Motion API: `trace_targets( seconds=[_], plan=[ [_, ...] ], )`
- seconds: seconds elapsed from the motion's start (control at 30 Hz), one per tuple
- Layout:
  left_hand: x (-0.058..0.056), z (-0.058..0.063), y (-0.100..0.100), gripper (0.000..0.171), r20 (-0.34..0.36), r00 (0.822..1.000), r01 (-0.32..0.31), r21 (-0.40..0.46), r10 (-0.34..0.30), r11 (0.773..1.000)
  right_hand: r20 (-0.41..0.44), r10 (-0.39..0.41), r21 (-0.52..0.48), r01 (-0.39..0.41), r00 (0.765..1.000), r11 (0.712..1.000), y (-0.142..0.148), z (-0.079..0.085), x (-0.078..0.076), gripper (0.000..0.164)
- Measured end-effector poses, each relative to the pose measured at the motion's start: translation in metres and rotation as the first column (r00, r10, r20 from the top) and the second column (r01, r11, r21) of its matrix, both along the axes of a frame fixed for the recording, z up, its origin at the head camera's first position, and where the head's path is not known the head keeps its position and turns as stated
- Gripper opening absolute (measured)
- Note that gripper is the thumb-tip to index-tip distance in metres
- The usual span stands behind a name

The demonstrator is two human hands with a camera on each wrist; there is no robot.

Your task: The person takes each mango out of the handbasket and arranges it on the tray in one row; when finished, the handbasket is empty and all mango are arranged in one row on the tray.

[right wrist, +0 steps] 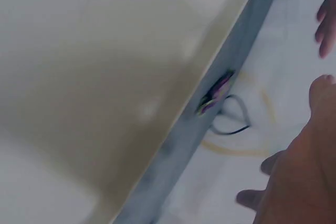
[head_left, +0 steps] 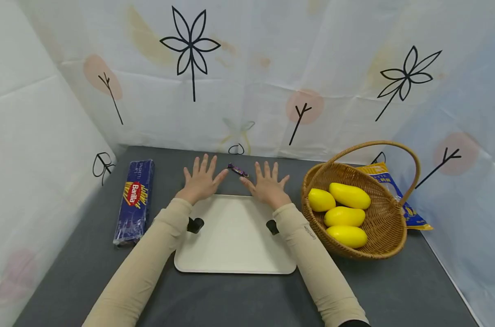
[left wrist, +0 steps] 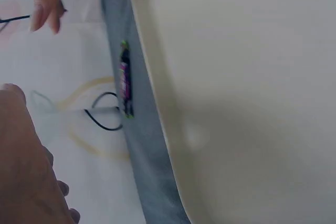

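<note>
My left hand (head_left: 200, 180) and right hand (head_left: 266, 183) lie flat and spread at the far edge of a cream tray (head_left: 234, 240), palms down, holding nothing. A small purple-wrapped candy (head_left: 238, 170) lies on the grey table between the two hands, just beyond the tray. The left wrist view shows the candy (left wrist: 125, 80) beside the tray's rim (left wrist: 157, 103), with the back of my left hand (left wrist: 26, 166) at the lower left. In the right wrist view the candy (right wrist: 216, 92) lies past the tray edge (right wrist: 210, 56), my right hand (right wrist: 299, 177) at the lower right.
A blue Barilla spaghetti pack (head_left: 135, 200) lies left of the tray. A wicker basket (head_left: 388, 218) with several yellow mangoes (head_left: 348, 195) stands to the right, a yellow-blue packet (head_left: 394, 190) behind it. White patterned sheets wall in the grey table (head_left: 239, 295).
</note>
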State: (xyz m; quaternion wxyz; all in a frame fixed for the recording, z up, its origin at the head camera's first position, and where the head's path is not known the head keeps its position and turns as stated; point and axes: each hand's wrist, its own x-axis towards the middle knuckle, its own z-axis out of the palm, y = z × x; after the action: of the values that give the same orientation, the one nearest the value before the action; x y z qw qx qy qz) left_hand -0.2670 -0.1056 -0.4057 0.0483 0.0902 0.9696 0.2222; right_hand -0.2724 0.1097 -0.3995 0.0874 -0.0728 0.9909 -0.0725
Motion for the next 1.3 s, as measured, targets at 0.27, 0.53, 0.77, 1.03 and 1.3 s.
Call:
trace_targets(
  seconds=[0.27, 0.53, 0.77, 1.03, 1.3],
  plan=[
    [0.055, -0.013, -0.021, 0.073, -0.086, 0.993, 0.101, 0.180, -0.086, 0.979, -0.003, 0.070, -0.149, -0.069, 0.998, 0.986, 0.001, 0.031, 0.061, 0.083],
    [0.112, -0.029, -0.054, 0.066, -0.108, 0.993, 0.080, 0.304, -0.049, 0.949, -0.126, 0.124, -0.221, -0.149, 0.984, 0.964, 0.039, 0.068, 0.141, 0.076],
    [0.132, -0.053, -0.069, 0.062, -0.095, 0.992, 0.107, 0.343, -0.079, 0.933, -0.210, 0.108, -0.226, -0.155, 0.972, 0.962, 0.089, 0.085, 0.177, 0.073],
    [0.138, -0.067, -0.080, 0.060, -0.072, 0.995, 0.088, 0.266, -0.071, 0.960, -0.146, 0.113, -0.225, -0.144, 0.983, 0.963, 0.153, 0.094, 0.164, 0.054],
    [0.138, -0.080, -0.080, 0.062, -0.116, 0.989, 0.114, 0.196, -0.092, 0.974, 0.016, 0.072, -0.150, -0.069, 0.997, 0.986, 0.187, 0.081, 0.146, 0.054]
  ],
)
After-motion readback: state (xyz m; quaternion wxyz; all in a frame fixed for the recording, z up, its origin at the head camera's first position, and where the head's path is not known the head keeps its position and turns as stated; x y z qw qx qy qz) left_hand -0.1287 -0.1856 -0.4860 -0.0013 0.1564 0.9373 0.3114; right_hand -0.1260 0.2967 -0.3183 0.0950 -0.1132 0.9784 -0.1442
